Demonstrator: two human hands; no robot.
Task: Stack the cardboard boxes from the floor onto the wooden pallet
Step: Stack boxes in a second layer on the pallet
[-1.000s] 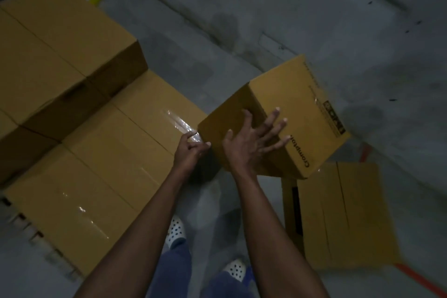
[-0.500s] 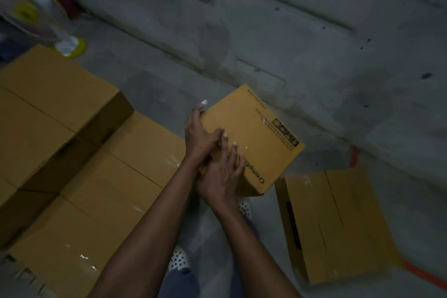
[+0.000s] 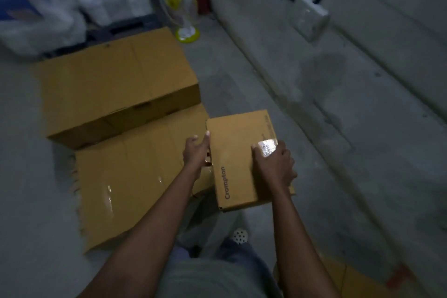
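I hold a small brown cardboard box (image 3: 238,152), printed "Crompton", in the air at mid-frame. My left hand (image 3: 197,152) grips its left side and my right hand (image 3: 274,164) lies on its top right with fingers over the taped seam. To the left lie flat, taped cardboard boxes (image 3: 135,176), and a second layer of boxes (image 3: 113,89) sits on them farther back. The pallet's wooden edge (image 3: 75,184) barely shows at the left of the lower boxes. Another box (image 3: 348,280) lies on the floor at the lower right, partly hidden by my right arm.
A grey concrete wall (image 3: 362,55) runs along the right, with a white socket box (image 3: 308,16) on it. A small yellow-green table fan (image 3: 180,5) stands on the floor behind the stack. White plastic bags (image 3: 48,2) are piled at the top left. My foot (image 3: 240,234) is below the held box.
The small box has swung from a tilted pose to nearly level and moved left next to the stack. My hands shifted to its two sides. My view turned left and up.
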